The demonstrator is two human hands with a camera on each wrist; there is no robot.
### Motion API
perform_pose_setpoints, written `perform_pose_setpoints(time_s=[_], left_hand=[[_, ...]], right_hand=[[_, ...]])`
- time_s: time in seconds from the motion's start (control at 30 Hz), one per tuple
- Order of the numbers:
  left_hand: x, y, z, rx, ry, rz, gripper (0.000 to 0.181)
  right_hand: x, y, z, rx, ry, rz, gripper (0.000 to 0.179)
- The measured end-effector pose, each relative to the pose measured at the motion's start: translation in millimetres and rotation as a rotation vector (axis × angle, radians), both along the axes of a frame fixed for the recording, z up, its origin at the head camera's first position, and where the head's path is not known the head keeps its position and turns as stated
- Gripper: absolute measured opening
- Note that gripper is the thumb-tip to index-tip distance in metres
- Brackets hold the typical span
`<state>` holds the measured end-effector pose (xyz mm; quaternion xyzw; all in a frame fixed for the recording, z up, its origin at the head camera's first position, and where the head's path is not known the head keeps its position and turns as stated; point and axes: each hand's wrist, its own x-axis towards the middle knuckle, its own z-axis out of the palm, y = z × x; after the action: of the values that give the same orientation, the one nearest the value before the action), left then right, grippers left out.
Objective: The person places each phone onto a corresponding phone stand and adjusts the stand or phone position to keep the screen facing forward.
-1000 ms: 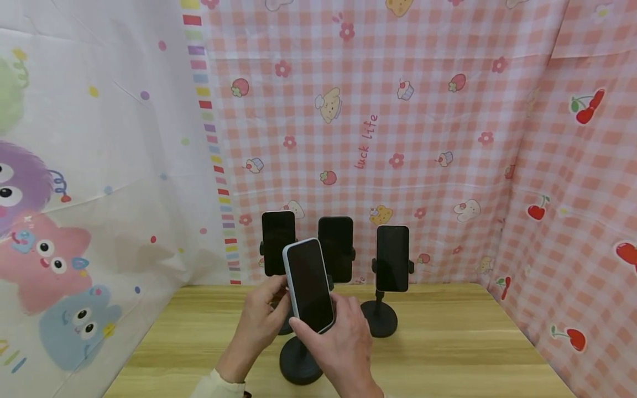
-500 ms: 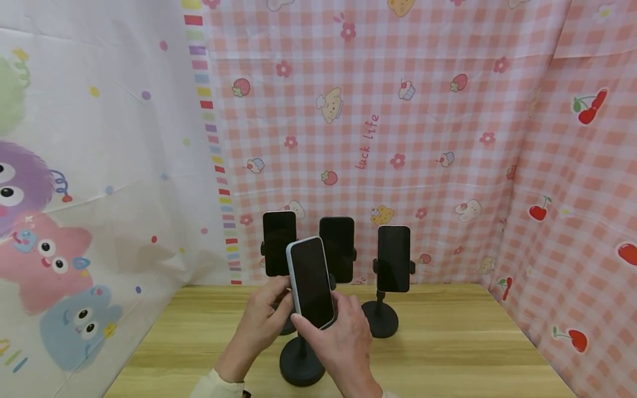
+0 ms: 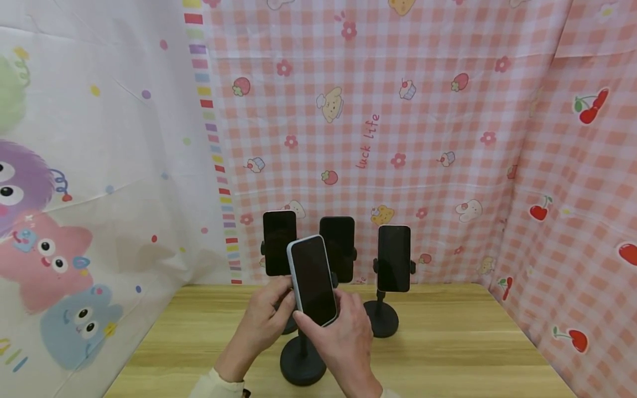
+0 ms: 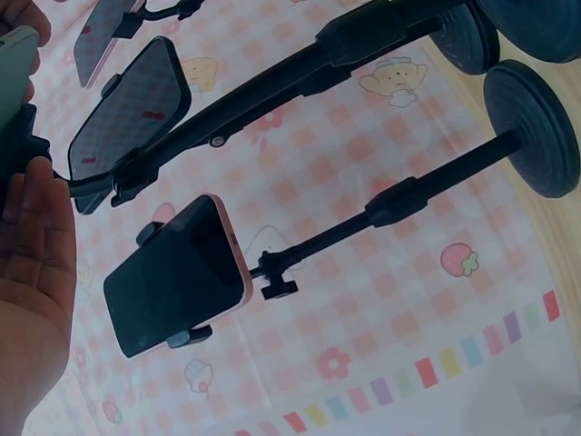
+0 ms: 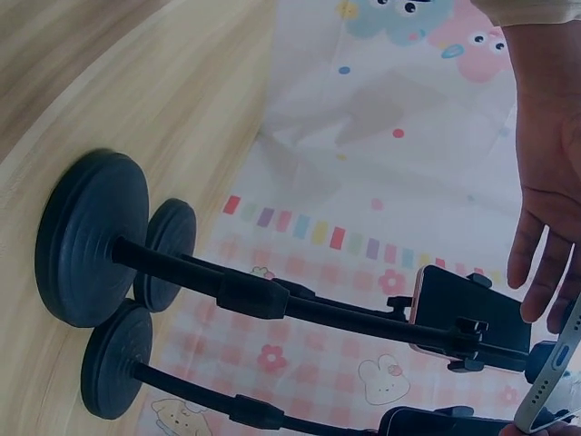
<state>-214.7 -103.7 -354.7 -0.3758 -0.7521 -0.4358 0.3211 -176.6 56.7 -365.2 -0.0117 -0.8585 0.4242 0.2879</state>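
A phone in a pale blue case [image 3: 312, 282] sits tilted at the top of the front black phone stand [image 3: 302, 362]. My right hand [image 3: 343, 337] grips its lower end, thumb along the bottom front edge, other fingers at the right side. My left hand [image 3: 264, 315] is at the phone's left side, its fingers curled toward the stand's clamp, partly hidden behind the phone. In the left wrist view, the left hand [image 4: 36, 291] reaches the clamp [image 4: 18, 145] under the phone. The right wrist view shows the phone's bottom edge with its port [image 5: 554, 368].
Behind stand three dark-screened phones on black stands: a left phone [image 3: 280, 243], a middle phone [image 3: 343, 249] and a right phone [image 3: 393, 258]. The wooden table [image 3: 448, 342] meets a checked pink cloth [image 3: 438, 182] at the back and a white printed cloth [image 3: 149, 193] at left.
The front phone has risen slightly and shifted a little to the right. Both hands keep their places around it, the right one moving slightly with the phone.
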Motion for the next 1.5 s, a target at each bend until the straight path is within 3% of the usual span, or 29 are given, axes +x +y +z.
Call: perform_pose_setpoints(time_s=[0.3,0.7,1.0,1.27,1.5], left_hand=[[2.9,-0.5,1.1,-0.022,-0.088,0.003,0.02],[4.9,0.2,5.3,-0.04,-0.097,0.091,0.021],[5.6,-0.3,7.8,-0.026,-0.114,0.111,0.02],[7.7,1.1,9.9,0.011,-0.207,0.163,0.012],[8.3,1.6,12.4,0.044,-0.242,0.157,0.006]], right_hand=[[-1.3,0,-1.9,0.011,0.049,-0.039,0.072],[-2.8,0,-3.9,0.03,0.077,-0.043,0.075],[-4.1,0,-4.6,0.048,0.093,-0.047,0.077],[-4.3,-3,-5.1,0.055,0.075,-0.047,0.079],[-4.7,-3,-6.2,0.051,0.073,-0.043,0.078]])
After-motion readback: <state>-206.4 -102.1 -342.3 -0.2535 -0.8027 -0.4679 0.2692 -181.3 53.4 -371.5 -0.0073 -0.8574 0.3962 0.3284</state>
